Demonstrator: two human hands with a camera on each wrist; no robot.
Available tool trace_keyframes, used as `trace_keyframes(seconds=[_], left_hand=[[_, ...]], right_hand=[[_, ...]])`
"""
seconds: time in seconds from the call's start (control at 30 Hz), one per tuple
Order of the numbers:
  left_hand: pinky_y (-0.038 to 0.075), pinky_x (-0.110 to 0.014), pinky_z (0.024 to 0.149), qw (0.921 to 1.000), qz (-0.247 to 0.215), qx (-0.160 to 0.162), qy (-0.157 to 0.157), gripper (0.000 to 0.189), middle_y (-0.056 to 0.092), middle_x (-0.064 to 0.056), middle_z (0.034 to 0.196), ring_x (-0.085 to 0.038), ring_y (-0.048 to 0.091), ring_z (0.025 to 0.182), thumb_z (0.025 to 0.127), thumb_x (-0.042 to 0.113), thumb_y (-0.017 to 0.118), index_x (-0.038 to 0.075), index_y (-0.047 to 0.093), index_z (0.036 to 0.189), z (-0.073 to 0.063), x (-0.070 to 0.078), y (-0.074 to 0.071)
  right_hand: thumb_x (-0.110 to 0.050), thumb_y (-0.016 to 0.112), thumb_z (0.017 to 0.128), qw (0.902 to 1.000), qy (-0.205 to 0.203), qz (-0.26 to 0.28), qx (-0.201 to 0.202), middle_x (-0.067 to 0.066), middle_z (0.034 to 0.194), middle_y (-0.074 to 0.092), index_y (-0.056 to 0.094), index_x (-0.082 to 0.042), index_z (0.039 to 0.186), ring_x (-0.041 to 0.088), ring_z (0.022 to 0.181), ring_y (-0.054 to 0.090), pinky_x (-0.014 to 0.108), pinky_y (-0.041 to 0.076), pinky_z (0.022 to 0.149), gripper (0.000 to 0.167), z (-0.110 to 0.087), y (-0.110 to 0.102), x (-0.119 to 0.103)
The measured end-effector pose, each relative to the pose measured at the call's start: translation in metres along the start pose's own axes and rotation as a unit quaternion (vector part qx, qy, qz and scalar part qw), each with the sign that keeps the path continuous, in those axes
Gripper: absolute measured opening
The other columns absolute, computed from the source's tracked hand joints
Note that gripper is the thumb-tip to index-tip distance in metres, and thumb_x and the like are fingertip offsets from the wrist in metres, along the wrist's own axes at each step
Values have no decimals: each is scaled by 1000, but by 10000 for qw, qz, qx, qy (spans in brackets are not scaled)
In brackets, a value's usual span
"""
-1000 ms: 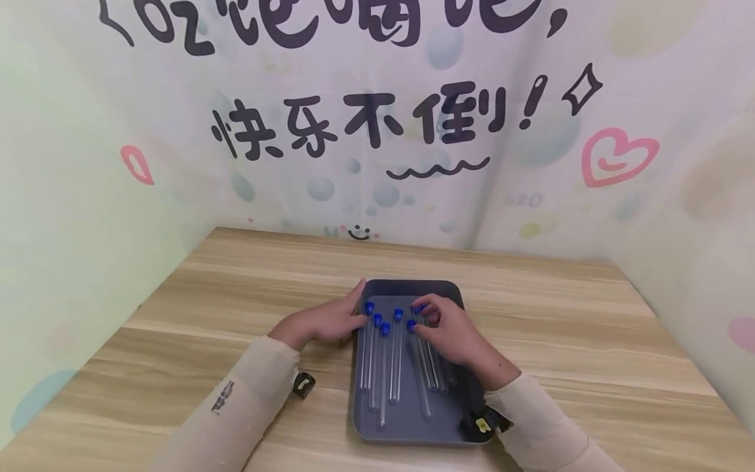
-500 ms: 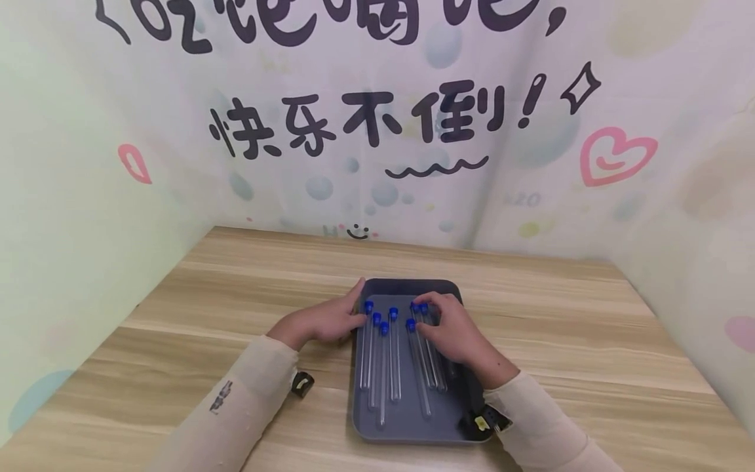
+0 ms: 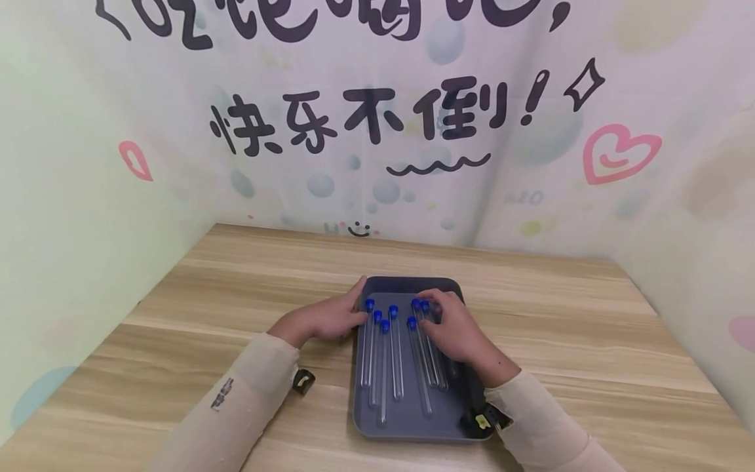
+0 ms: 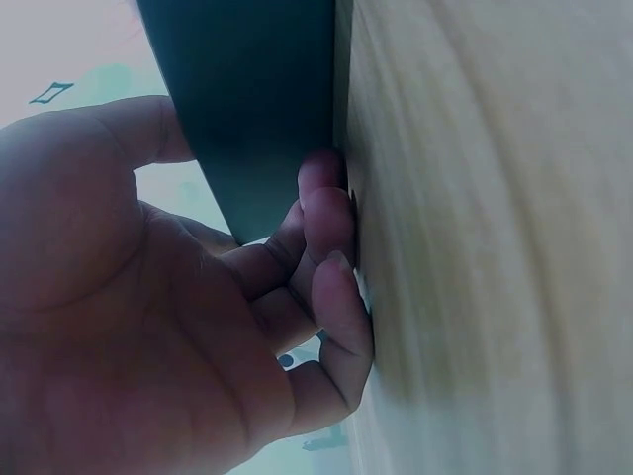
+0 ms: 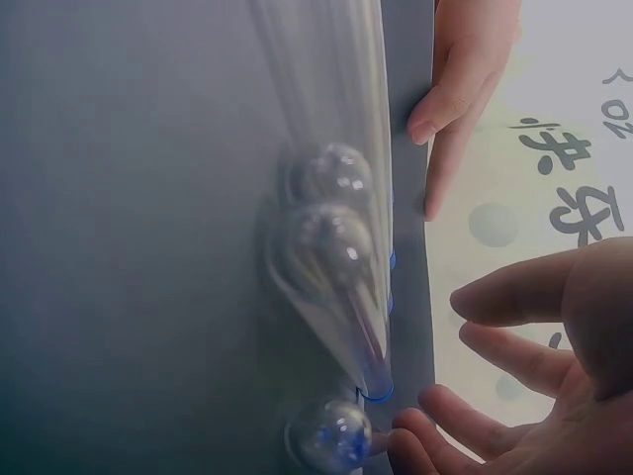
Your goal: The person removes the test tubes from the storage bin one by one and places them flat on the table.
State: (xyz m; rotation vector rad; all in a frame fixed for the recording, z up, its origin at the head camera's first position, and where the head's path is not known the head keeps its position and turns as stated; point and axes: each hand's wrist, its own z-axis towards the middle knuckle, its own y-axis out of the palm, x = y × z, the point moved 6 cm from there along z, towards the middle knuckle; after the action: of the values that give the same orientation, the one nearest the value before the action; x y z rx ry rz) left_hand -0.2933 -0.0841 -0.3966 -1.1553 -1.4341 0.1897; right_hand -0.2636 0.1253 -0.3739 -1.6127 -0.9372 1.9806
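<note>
A grey tray holds several clear test tubes with blue caps, lying lengthwise. My left hand grips the tray's left side. In the left wrist view its thumb is over the rim and its fingers bend against the outer wall, close to the tabletop. Above the right-hand group of tubes hovers my right hand, fingers loosely bent near the caps. The right wrist view shows a gap between thumb and fingers, with nothing pinched, and rounded tube ends nearby. Part of this group is hidden under the hand.
The tray stands on a wood-grain table. Behind it hangs a white printed cloth with dark lettering. A black wrist device is at my left sleeve, and another overlaps the tray's right edge.
The tube in the middle has shifted, its cap slightly left and its round end slightly right. My right thumb has drawn back a little from the nearest cap. The left hand keeps its place.
</note>
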Motion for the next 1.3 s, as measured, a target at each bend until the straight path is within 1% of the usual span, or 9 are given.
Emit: trace_keyframes(seconds=[0.27, 0.37, 0.47, 0.63, 0.7, 0.8, 0.93, 1.1, 1.3], left_hand=[[29, -45, 123, 10000, 20, 17, -12, 80, 15, -16, 166, -27, 45, 138, 106, 31, 44, 18, -14, 160, 1, -1, -1], [36, -43, 116, 10000, 5, -1, -34, 81, 16, -16, 166, -29, 59, 116, 106, 32, 44, 19, -15, 160, 1, -1, -1], [40, -42, 108, 10000, -7, -16, -14, 81, 18, -17, 166, -29, 62, 94, 106, 31, 44, 18, -15, 160, 2, -1, -1], [39, -42, 110, 10000, -33, -13, 15, 81, 16, -17, 166, -30, 60, 109, 106, 31, 45, 18, -15, 160, 3, -1, -1], [39, -41, 110, 10000, 10, 2, 14, 81, 16, -16, 166, -25, 57, 115, 106, 31, 45, 18, -15, 160, 2, -1, -1], [41, -40, 104, 10000, 1, -22, -8, 82, 20, -17, 165, -25, 60, 90, 106, 31, 45, 18, -16, 160, 2, -1, -1], [45, -39, 94, 10000, 2, -31, -47, 82, 27, -17, 163, -20, 50, 65, 106, 32, 45, 18, -16, 160, 1, -2, -1], [45, -39, 94, 10000, -26, -23, -52, 81, 27, -18, 163, -20, 49, 65, 106, 31, 45, 18, -16, 160, 1, -2, -1], [41, -42, 105, 10000, 3, -26, -31, 81, 21, -18, 165, -24, 59, 78, 106, 31, 45, 17, -16, 159, 1, -2, -1]], right_hand=[[2, 61, 92, 10000, -70, -30, 53, 25, 133, 52, 59, -3, 133, 43, 119, 56, 55, 53, 95, 42, 0, 0, -1], [3, 59, 92, 9999, -79, -35, 67, 24, 134, 52, 59, -3, 133, 43, 120, 56, 56, 52, 98, 41, 0, 0, -1], [4, 57, 93, 9999, -66, -35, 72, 23, 135, 52, 59, -3, 134, 42, 123, 54, 57, 50, 101, 41, 1, 0, 0], [4, 55, 94, 10000, -36, -37, 79, 23, 134, 52, 58, -4, 134, 41, 123, 55, 57, 50, 101, 41, 1, 0, 0], [4, 55, 94, 10000, -23, -42, 61, 24, 134, 51, 57, -4, 135, 40, 121, 56, 56, 51, 99, 42, 1, 0, 0], [4, 55, 94, 10000, 8, -47, 4, 24, 135, 51, 57, -5, 136, 38, 117, 57, 53, 54, 94, 43, 1, 0, -1], [5, 56, 93, 10000, 60, 9, -62, 23, 137, 49, 56, -7, 137, 35, 112, 60, 46, 57, 87, 46, 0, 1, -1], [5, 58, 91, 9998, 27, 59, -201, 27, 139, 47, 54, -6, 139, 37, 110, 65, 43, 59, 82, 49, -1, 3, -2], [4, 64, 90, 9990, 96, 229, -358, 27, 140, 45, 52, -6, 140, 29, 98, 69, 36, 62, 72, 53, -2, 5, -2]])
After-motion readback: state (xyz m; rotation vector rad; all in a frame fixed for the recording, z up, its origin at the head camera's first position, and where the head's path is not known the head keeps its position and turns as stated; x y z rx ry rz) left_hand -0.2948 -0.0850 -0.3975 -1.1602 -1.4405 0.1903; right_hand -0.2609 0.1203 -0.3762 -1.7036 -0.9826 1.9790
